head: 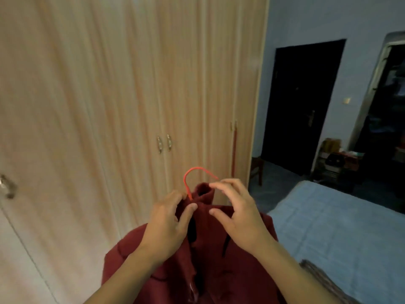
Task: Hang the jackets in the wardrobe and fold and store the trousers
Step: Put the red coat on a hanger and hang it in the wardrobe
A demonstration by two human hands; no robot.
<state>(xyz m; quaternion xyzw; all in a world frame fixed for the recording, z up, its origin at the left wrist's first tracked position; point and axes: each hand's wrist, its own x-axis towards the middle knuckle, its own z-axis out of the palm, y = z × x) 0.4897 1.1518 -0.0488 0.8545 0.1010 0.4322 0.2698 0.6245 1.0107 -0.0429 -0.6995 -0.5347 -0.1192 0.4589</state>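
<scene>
Nearest the camera, two bare forearms reach up from the bottom edge over a dark red fleece jacket with a black zip, held up in front of the person. The left hand grips the jacket's collar, its thumb and fingers curled into the cloth just beside the stem of a thin red-orange wire hanger hook that rises out of the collar opening. The right hand hovers at the other side of the collar with its fingers spread and loosely bent; its fingertips lie at the collar's edge, and whether they touch the cloth cannot be told.

At the far left, the edge of an open pale wardrobe door carries a blurred metal handle. Behind the jacket stands the tall light-wood wardrobe, its middle doors closed, with a pair of small metal handles side by side. Right of the wardrobe is a pale blue wall with a dark closed door. Further right, cluttered shelves stand by a dark opening. At the lower right lies a bed with a light blue quilted cover.
</scene>
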